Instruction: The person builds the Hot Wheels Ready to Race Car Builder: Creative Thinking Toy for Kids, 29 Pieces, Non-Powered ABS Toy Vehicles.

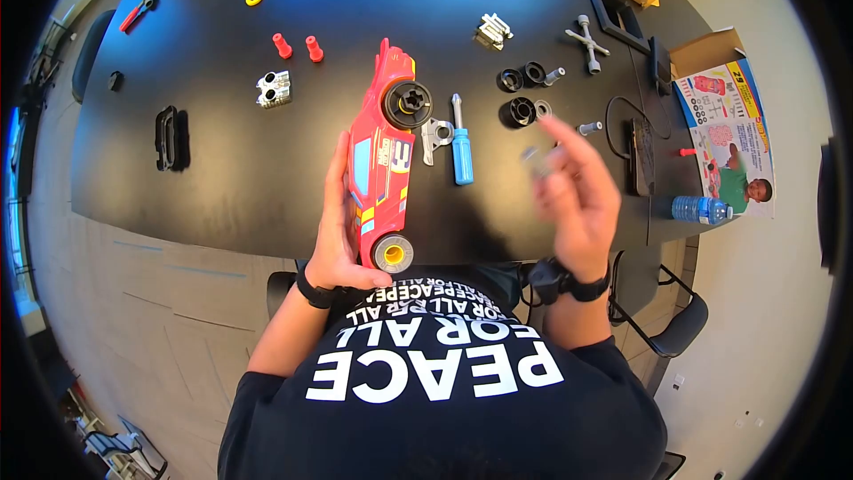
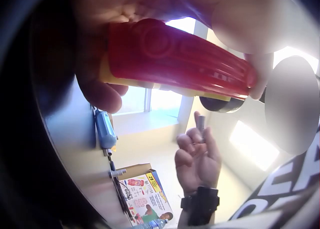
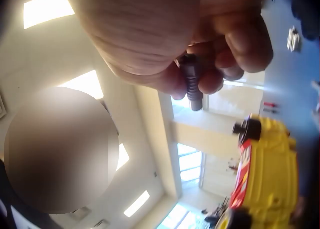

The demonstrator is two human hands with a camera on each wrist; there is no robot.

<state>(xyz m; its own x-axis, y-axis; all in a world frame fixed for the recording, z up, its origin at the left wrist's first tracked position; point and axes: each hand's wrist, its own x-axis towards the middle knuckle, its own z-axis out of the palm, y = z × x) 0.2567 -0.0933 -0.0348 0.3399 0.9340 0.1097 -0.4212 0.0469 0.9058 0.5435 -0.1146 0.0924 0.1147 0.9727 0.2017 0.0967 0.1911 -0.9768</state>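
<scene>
Red glossy car, ridged bolt

PEACE FOR ALL, repeated, black shirt; 29 on cardboard box; sideways 3, red toy car, I reckon.

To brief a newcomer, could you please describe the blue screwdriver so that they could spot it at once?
On the black table, look between the left hand, holding the red toy car, and the right hand, pinching a grey bolt. The screwdriver lies there, beside a silver bracket. Its blue handle sets it apart from that all-silver neighbour.
</scene>
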